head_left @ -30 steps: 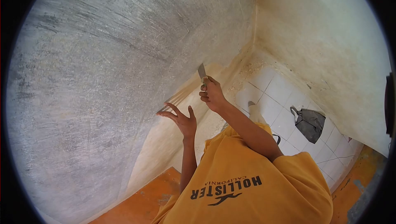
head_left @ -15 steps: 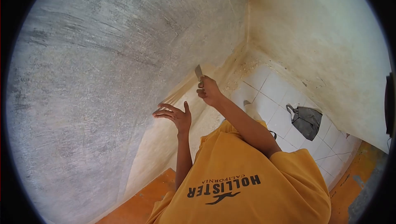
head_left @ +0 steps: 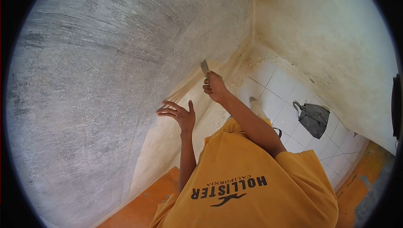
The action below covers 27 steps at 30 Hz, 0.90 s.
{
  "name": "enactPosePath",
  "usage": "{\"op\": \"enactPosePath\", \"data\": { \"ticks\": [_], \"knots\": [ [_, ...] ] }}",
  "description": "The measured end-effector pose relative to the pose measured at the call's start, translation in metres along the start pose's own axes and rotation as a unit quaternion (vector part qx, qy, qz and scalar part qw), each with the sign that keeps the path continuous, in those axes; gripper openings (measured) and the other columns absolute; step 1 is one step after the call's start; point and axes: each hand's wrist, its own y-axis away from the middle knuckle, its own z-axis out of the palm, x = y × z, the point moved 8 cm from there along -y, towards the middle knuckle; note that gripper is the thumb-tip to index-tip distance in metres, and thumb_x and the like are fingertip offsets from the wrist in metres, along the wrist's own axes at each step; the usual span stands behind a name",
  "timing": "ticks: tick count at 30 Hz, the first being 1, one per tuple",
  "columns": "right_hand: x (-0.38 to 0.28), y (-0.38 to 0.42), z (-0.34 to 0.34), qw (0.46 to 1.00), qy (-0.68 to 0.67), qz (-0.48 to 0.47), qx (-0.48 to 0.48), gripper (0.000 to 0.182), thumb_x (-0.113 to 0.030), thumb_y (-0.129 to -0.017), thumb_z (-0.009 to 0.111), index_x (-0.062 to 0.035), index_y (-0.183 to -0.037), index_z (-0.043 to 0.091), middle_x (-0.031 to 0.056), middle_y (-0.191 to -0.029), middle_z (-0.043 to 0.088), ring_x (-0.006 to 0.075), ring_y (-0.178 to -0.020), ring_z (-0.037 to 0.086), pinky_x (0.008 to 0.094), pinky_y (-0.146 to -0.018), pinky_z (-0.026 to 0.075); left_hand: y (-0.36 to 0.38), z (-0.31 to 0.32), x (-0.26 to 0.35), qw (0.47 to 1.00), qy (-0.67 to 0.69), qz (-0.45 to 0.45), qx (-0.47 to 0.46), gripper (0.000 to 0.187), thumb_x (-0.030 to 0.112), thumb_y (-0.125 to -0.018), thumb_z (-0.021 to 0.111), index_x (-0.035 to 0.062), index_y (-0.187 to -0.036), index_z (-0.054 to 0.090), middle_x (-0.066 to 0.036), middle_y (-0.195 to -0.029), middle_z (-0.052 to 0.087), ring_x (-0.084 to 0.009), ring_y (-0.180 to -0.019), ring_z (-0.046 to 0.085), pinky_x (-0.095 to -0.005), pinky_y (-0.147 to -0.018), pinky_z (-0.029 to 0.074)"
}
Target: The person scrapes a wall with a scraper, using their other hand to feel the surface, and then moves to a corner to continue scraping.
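Note:
My right hand (head_left: 215, 87) is closed round the handle of a scraper (head_left: 204, 66), whose flat metal blade points up against the wall. Behind the blade, the grey, rough wall surface (head_left: 96, 72) meets a cream-coloured lower strip (head_left: 155, 150) along an uneven edge. At that edge, further left, my left hand (head_left: 181, 116) is open with its fingers spread, fingertips right at the wall and nothing in them.
A dark grey bag (head_left: 314, 121) lies on the white tiled floor (head_left: 275, 89) to the right. Crumbs of debris (head_left: 249, 64) line the floor near the corner. A second, yellowish wall (head_left: 319, 30) rises on the right, and an orange surface (head_left: 138, 207) shows below.
My right hand and the scraper have shifted slightly up and to the right. The left hand stays at nearly the same spot, and the view has moved a little.

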Motion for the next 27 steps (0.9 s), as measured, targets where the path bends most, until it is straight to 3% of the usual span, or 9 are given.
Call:
{"op": "enactPosePath", "data": {
  "ticks": [2,5,9,14,17,18,24,27],
  "knots": [
    [-0.001,0.012,0.011,1.0,0.017,-0.011,0.009,0.007,-0.019,-0.104,0.046,-0.015,-0.107,0.05,-0.0034,-0.072,0.039,0.0051,-0.049,0.028,0.0212,-0.041,0.021,-0.001,0.0,0.002,1.0,-0.001,-0.002,-0.001,0.116,0.039,-0.091,0.069,-0.0097,-0.149,-0.019,-0.054,-0.137,-0.031,-0.0726,-0.124,-0.033,-0.0803,-0.102,-0.008],
    [0.019,0.037,0.039,0.999,-0.005,-0.01,-0.05,0.02,-0.021,-0.103,0.046,-0.0112,-0.12,0.05,0.0016,-0.077,0.043,0.0069,-0.049,0.032,0.0239,-0.04,0.022,0.007,-0.004,-0.005,0.999,-0.013,-0.02,-0.024,0.115,0.04,-0.09,0.069,-0.0063,-0.152,-0.016,-0.052,-0.14,-0.03,-0.0719,-0.127,-0.03,-0.0794,-0.104,-0.004],
    [0.011,-0.016,-0.004,1.0,-0.012,-0.027,0.003,0.022,-0.025,-0.103,0.05,-0.0122,-0.121,0.05,0.0001,-0.073,0.042,0.0065,-0.048,0.03,0.0239,-0.041,0.022,0.01,-0.004,-0.01,0.999,0.009,-0.031,-0.035,0.111,0.042,-0.091,0.068,0.0004,-0.155,-0.012,-0.047,-0.146,-0.028,-0.0705,-0.132,-0.025,-0.0773,-0.108,0.002],
    [0.029,0.046,0.045,0.998,-0.004,-0.004,-0.059,0.021,-0.025,-0.103,0.049,-0.0112,-0.118,0.05,0.0005,-0.074,0.042,0.0064,-0.049,0.032,0.0236,-0.041,0.024,0.012,-0.006,-0.015,0.996,-0.009,-0.055,-0.074,0.108,0.043,-0.092,0.066,0.0046,-0.157,-0.011,-0.045,-0.149,-0.023,-0.069,-0.134,-0.022,-0.0759,-0.109,0.004],
    [0.021,0.013,0.021,0.999,0.006,-0.047,0.026,0.022,-0.027,-0.104,0.05,-0.0115,-0.119,0.05,0.0001,-0.072,0.042,0.0064,-0.048,0.032,0.0237,-0.04,0.024,0.013,-0.005,-0.019,0.995,-0.034,-0.057,-0.079,0.109,0.046,-0.092,0.066,0.0056,-0.157,-0.011,-0.046,-0.149,-0.02,-0.0678,-0.136,-0.022,-0.0766,-0.109,0.005],
    [0.02,0.013,0.017,0.999,-0.001,-0.036,-0.014,0.009,-0.023,-0.104,0.049,-0.0149,-0.101,0.049,-0.0028,-0.073,0.041,0.0052,-0.049,0.028,0.022,-0.04,0.021,0.013,-0.004,-0.02,0.995,-0.048,-0.05,-0.075,0.11,0.047,-0.091,0.066,0.0069,-0.157,-0.013,-0.046,-0.149,-0.022,-0.0669,-0.136,-0.023,-0.0769,-0.109,0.005],
    [0.032,0.043,0.043,0.998,-0.002,-0.031,-0.048,0.009,-0.022,-0.104,0.048,-0.0134,-0.101,0.047,-0.0009,-0.073,0.04,0.0055,-0.049,0.028,0.0219,-0.04,0.022,0.013,-0.006,-0.02,0.994,-0.066,-0.045,-0.079,0.106,0.05,-0.092,0.063,0.0046,-0.158,-0.007,-0.047,-0.15,-0.015,-0.0685,-0.137,-0.016,-0.0781,-0.107,0.003],
    [0.023,-0.002,0.008,0.999,-0.008,-0.042,-0.01,0.009,-0.023,-0.104,0.049,-0.0145,-0.1,0.048,-0.0014,-0.071,0.04,0.0056,-0.048,0.028,0.0221,-0.04,0.021,0.016,-0.007,-0.018,0.994,-0.062,-0.038,-0.078,0.105,0.051,-0.092,0.062,0.0053,-0.158,-0.007,-0.047,-0.15,-0.016,-0.0681,-0.137,-0.017,-0.0793,-0.106,0.002]
  ]
}}
